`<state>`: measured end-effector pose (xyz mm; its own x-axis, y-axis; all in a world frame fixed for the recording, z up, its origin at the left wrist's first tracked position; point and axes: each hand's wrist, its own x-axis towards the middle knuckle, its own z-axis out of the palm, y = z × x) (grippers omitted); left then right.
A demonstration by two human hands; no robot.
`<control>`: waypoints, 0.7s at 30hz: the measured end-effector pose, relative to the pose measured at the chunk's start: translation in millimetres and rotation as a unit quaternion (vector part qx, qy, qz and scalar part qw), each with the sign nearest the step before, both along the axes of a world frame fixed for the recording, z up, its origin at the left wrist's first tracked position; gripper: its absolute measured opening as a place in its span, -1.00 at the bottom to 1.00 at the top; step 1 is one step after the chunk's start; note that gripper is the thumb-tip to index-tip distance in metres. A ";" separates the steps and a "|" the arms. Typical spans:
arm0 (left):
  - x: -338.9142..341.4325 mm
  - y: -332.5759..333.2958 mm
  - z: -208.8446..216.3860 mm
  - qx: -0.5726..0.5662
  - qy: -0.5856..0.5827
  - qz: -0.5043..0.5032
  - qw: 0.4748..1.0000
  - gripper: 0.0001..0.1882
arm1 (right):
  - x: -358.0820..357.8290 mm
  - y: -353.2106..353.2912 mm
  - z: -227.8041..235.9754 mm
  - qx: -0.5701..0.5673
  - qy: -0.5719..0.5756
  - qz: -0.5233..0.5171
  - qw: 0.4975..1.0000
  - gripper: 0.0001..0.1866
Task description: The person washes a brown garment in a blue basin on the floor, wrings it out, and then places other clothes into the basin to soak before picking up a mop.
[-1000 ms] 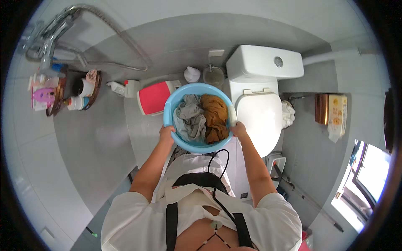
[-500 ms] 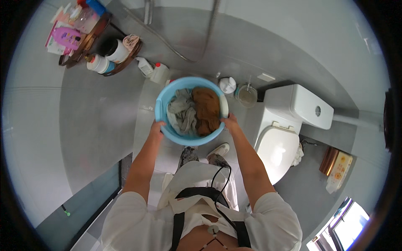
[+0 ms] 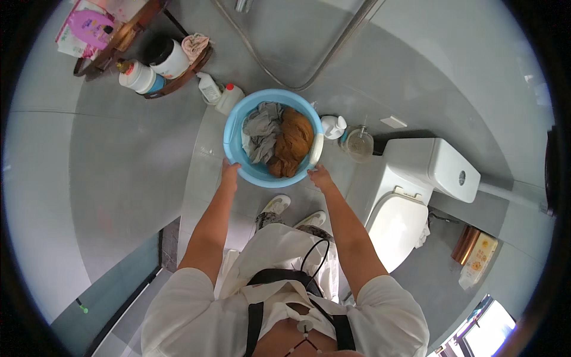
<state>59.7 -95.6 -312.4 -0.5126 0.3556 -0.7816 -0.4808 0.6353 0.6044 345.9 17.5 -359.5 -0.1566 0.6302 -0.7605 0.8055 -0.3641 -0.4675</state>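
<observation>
A round light-blue plastic basin [image 3: 257, 175] is out in front of me, with a white grip on its right rim. Inside it, a grey garment [image 3: 262, 128] lies on the left and a brown garment [image 3: 291, 143] on the right. My left hand [image 3: 230, 171] grips the basin's near left rim. On the near right rim, just below the white grip, my right hand [image 3: 321, 176] has hold as well. The fingers of both hands are partly hidden by the rim.
A white toilet [image 3: 395, 223] stands to the right. Beyond the basin, a red-capped jug [image 3: 229, 99], a white bottle [image 3: 209, 88], a white pump bottle [image 3: 333, 127] and a clear jar [image 3: 358, 144] line the wall. A corner shelf [image 3: 178, 87] holds toiletries; a shower hose [image 3: 333, 53] hangs behind.
The basin and both hands have moved farther from me. The garments inside have shifted a little. My left foot has come into view beneath the basin.
</observation>
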 end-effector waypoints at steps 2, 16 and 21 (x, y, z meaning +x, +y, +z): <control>-8.1 -29.0 -42.0 0.007 0.063 -0.024 0.998 -0.39 | 1.9 -9.7 29.4 0.086 0.013 0.081 0.993 -0.66; 81.8 8.6 214.0 0.136 -0.101 -0.369 0.914 -0.65 | 71.9 -105.3 311.5 0.128 0.269 -0.409 0.863 -0.71; 117.0 43.5 256.4 0.201 -0.097 -0.506 0.833 -0.64 | 131.0 -170.2 351.3 0.310 0.073 -0.358 0.878 -0.67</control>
